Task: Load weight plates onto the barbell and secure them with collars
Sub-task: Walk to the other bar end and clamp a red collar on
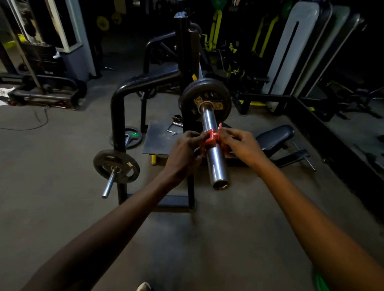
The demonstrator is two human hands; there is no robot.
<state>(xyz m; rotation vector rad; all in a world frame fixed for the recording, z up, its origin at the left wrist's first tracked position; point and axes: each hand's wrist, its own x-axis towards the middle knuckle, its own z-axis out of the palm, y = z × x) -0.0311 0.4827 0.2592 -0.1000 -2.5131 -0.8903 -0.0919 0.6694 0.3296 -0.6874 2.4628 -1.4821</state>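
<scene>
Here, the left hand (182,153) and right hand (242,145) both pinch a red collar (212,138) around the barbell sleeve (215,157), apart from 1 loaded weight plate (206,99).

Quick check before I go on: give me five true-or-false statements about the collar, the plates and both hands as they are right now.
1. The red collar is on the barbell sleeve. True.
2. The collar sits flush against the loaded plate. False: bare sleeve shows between collar and plate.
3. Both the left hand and the right hand are at the collar. True.
4. No plate is on the sleeve. False: a dark plate sits at the sleeve's inner end.
5. The spare plate on the storage peg at left is bright green. False: it is dark; a green-marked plate lies on the floor behind it.
</scene>
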